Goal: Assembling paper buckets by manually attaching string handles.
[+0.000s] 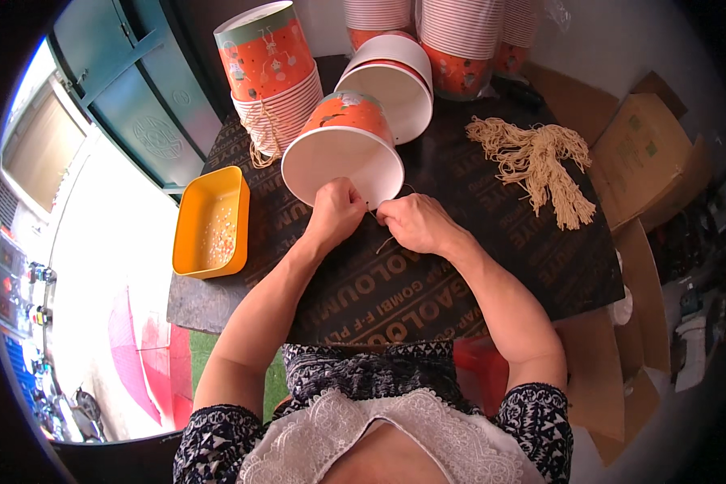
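Both hands at the near rim of a tipped orange paper bucket, with a thin cord between them

Your left hand (pixel 336 214) is at the near rim of the orange printed paper bucket (pixel 323 161), which lies tilted on the dark table (pixel 444 286) with its white mouth toward you. The left fingers are curled in, but their tips are hidden, so you cannot tell whether they grasp the rim, the cord or neither. Your right hand (pixel 418 222) is just to the right, beside the same rim, its thumb and forefinger pinched on the thin cord (pixel 385 244); a loose end trails on the near side, below the right hand.

Just behind this bucket, slightly to the right, a second tipped bucket (pixel 391 93) also faces you. On the far left stands an inverted stack of buckets (pixel 268 68), with tan cords hanging down its near side. Wrapped bucket stacks (pixel 460 36) stand at the far edge.

To the left, near the table's edge, sits a yellow plastic tray (pixel 187 226) with small pale pieces scattered inside. To the right lies a bundle of tan cords (pixel 552 165), fanned out on the tabletop. Farther right, off the table, there are open cardboard boxes (pixel 641 149)
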Demonstrator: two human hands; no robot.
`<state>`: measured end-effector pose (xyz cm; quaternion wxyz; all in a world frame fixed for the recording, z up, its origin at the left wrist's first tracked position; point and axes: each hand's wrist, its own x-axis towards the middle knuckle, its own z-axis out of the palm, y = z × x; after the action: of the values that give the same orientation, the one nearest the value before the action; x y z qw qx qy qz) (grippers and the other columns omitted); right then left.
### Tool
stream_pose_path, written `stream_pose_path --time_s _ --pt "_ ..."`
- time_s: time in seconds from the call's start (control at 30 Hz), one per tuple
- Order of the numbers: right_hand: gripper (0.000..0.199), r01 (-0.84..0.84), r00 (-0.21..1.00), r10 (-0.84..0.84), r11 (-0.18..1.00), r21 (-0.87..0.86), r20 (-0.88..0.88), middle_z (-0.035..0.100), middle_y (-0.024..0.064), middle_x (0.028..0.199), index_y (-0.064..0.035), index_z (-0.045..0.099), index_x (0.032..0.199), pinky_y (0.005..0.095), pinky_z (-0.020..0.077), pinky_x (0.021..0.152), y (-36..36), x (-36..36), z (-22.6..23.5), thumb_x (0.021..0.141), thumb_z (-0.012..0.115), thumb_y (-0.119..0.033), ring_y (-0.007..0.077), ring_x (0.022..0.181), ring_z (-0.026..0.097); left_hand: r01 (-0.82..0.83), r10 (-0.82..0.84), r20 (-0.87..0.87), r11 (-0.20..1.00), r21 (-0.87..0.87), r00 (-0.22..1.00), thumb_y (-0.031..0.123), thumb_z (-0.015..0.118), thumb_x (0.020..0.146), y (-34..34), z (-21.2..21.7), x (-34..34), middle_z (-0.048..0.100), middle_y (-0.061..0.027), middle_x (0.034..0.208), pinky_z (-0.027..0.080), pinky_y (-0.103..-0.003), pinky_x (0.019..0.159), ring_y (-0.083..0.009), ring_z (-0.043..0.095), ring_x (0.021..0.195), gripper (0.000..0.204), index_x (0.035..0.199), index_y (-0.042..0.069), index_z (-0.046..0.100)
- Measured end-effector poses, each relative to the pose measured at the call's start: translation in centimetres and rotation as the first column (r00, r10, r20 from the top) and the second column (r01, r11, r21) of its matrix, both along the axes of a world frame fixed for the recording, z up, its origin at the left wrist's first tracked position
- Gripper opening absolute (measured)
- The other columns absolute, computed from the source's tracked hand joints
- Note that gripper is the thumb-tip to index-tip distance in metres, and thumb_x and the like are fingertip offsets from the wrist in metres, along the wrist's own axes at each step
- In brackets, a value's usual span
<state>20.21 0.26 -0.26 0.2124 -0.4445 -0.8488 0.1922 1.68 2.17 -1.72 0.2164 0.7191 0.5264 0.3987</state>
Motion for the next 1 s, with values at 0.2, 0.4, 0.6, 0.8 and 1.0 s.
stream_pose_path --time_s 0.2,0.4,0.6,0.8,1.0 --pt "0.017 0.056 0.996 -0.054 0.998 0.020 -0.076 0.067 0.0203 0.082 -0.0013 0.068 0.085 0.0443 0.0517 0.071 0.1 0.0 -0.7 0.084 0.055 -0.013 0.0380 0.079 0.066 -0.023 0.024 -0.031 0.999 0.043 0.999 0.000 0.060 0.072 0.0 0.6 -0.1 0.061 -0.0208 0.065 0.051 -0.039 0.055 -0.0287 0.065 0.060 0.007 0.067 -0.005 0.059" --pt "0.037 0.259 0.920 -0.286 0.957 -0.131 -0.268 0.061 0.0267 0.070 0.0050 0.065 0.074 0.0434 0.0501 0.062 1.0 -0.1 -0.1 0.085 0.061 -0.030 0.0412 0.069 0.064 0.054 -0.015 0.159 0.969 -0.243 0.987 0.002 0.060 0.076 -1.2 1.9 -0.6 0.059 -0.0141 0.060 0.046 -0.031 0.039 -0.0197 0.059 0.046 0.012 0.067 -0.005 0.058" --pt "0.044 0.307 0.896 -0.342 0.938 -0.161 -0.284 0.059 0.0314 0.075 0.0061 0.066 0.076 0.0468 0.0511 0.065 1.3 -0.5 -0.5 0.086 0.057 -0.035 0.0448 0.075 0.064 0.098 -0.086 0.071 0.978 -0.183 0.994 0.003 0.063 0.078 -1.0 1.2 -0.8 0.061 -0.0116 0.068 0.048 -0.032 0.046 -0.0192 0.060 0.054 0.010 0.076 -0.006 0.060" --pt "0.038 0.325 0.869 -0.369 0.928 -0.182 -0.330 0.063 0.0213 0.064 0.0068 0.066 0.076 0.0398 0.0504 0.062 2.4 0.0 -1.9 0.088 0.054 -0.027 0.0269 0.062 0.067 0.199 -0.183 -0.136 0.974 0.112 0.974 0.000 0.063 0.071 -2.0 0.3 0.0 0.059 -0.0174 0.083 0.050 -0.040 0.072 -0.0331 0.062 0.079 0.006 0.077 -0.001 0.062" --pt "0.036 0.340 0.829 -0.386 0.922 -0.184 -0.405 0.059 0.0315 0.076 0.0077 0.064 0.074 0.0503 0.0498 0.065 1.8 -0.2 -1.7 0.086 0.051 -0.024 0.0470 0.075 0.063 0.201 -0.121 -0.338 0.956 0.212 0.933 0.002 0.061 0.075 -3.5 0.3 1.7 0.058 -0.0187 0.090 0.051 -0.047 0.070 -0.0393 0.062 0.081 0.007 0.081 -0.001 0.061"
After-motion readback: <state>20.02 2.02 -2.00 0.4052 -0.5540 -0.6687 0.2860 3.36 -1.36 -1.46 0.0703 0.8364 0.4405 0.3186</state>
